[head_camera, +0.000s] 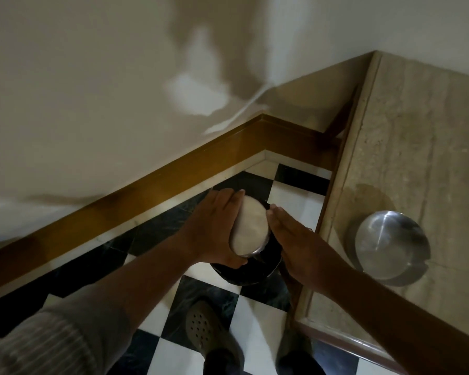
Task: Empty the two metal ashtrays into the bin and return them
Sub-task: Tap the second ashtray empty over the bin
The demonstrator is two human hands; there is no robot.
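Note:
My left hand [214, 228] grips a round metal ashtray [251, 228], turned over with its pale underside up, right above the black bin [255, 274] on the floor. My right hand [290, 239] is flat with straight fingers, its fingertips beside the ashtray's right edge. Whether they touch it I cannot tell. A second metal ashtray [390, 246] stands upright on the beige stone counter [417, 131] at the right. Most of the bin is hidden by my hands and the ashtray.
The bin stands in a corner on a black-and-white checkered floor [257, 323], between the wall with a brown wooden skirting [146, 196] and the counter's edge. My foot in a perforated clog [203, 326] is just below the bin.

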